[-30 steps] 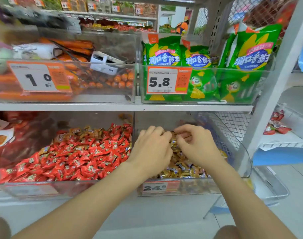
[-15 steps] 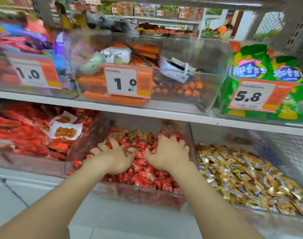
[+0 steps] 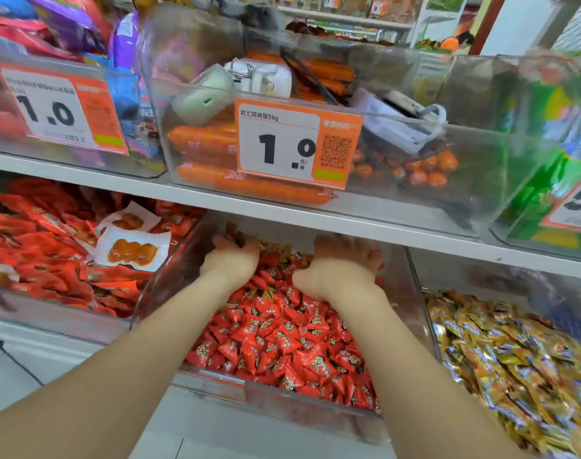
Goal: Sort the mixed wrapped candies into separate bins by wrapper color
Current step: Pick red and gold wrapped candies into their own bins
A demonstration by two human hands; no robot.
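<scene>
A clear bin (image 3: 418, 313) on the lower shelf holds a heap of red-wrapped candies (image 3: 282, 342), with a few gold-brown wrappers (image 3: 284, 255) mixed in at the back. Both my hands reach deep into it, under the shelf above. My left hand (image 3: 231, 261) is at the back left, its fingers curled round some candies. At the back right, my right hand (image 3: 338, 271) rests on the heap with its fingers spread, the tips sunk among the wrappers. To the right, a neighbouring bin is full of gold-wrapped candies (image 3: 514, 359).
The upper shelf board (image 3: 315, 220) hangs close above my hands. On it stands a clear bin of orange sausages (image 3: 209, 140) with a 1.0 price tag (image 3: 295, 144). A bin of red snack packets (image 3: 50, 260) sits at lower left, and green bags (image 3: 554, 134) at upper right.
Both hands left the gold candy bin for the red candy bin, then pushed further to its back. The left hand's fingers have curled into the heap, and my view has shifted left and closer.
</scene>
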